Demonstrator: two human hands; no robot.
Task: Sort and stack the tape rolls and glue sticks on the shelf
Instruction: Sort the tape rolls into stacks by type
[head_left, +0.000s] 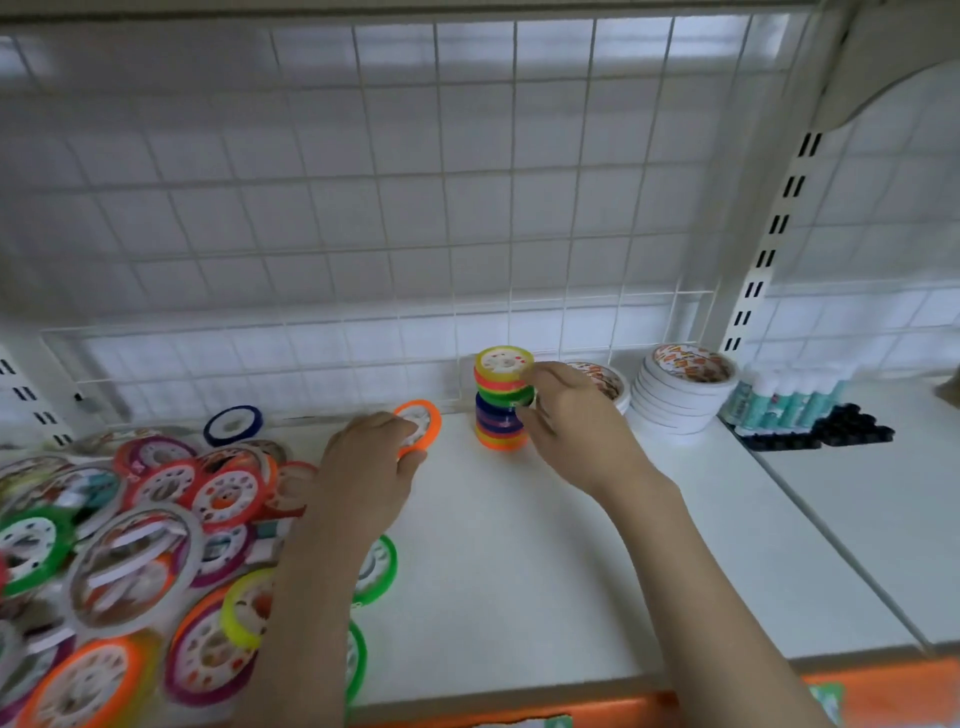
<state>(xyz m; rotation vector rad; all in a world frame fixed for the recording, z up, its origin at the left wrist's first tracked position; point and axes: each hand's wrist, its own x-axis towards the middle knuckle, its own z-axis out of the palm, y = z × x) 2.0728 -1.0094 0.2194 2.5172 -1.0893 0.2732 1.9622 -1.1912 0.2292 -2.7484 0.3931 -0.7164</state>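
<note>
The coloured tape stack (501, 400) stands at the shelf (545, 545) back; my right hand (574, 423) grips its upper rolls, steadying. My left hand (371, 457) pinches an orange roll (423, 423). Stacking underway; next, centre it on top.

White wire grid panel (415, 208) across the far side, backed by a pale tiled wall (883, 234); white slotted upright (774, 228) at far right, another (31, 395) at far left; orange price strip (883, 691) along the near edge, bearing a green label (826, 699).
</note>
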